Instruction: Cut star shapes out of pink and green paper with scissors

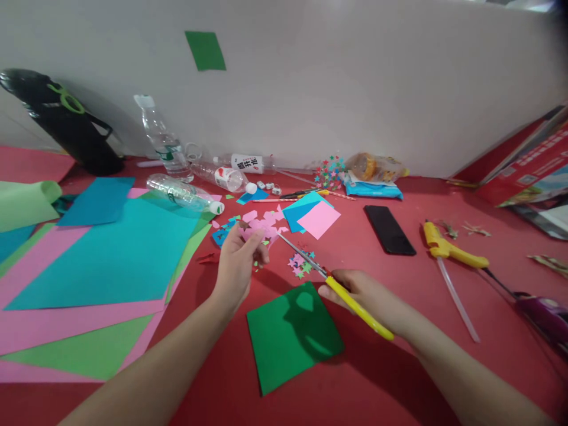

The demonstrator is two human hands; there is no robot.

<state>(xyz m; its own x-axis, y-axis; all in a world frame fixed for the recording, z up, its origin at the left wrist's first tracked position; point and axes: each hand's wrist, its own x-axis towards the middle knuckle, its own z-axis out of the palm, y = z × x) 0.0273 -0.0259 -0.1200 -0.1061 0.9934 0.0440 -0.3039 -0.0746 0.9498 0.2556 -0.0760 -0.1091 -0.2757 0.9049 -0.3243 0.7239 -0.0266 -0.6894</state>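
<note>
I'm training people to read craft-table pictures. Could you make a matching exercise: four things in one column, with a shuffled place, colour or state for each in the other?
Things:
1. Yellow-handled scissors
2. Smartphone
3. Yellow glue gun
4. Paper square nearest the wearer

Descriptions:
A. Green
B. To the right of the smartphone
C. Held in the right hand
D. Black

Pairs: 1-C; 2-D; 3-B; 4-A

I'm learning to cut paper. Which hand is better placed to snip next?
Probably the right hand: it holds the yellow-handled scissors, tips near the pink pieces. The left hand, beside those pieces, has no scissors.
</note>
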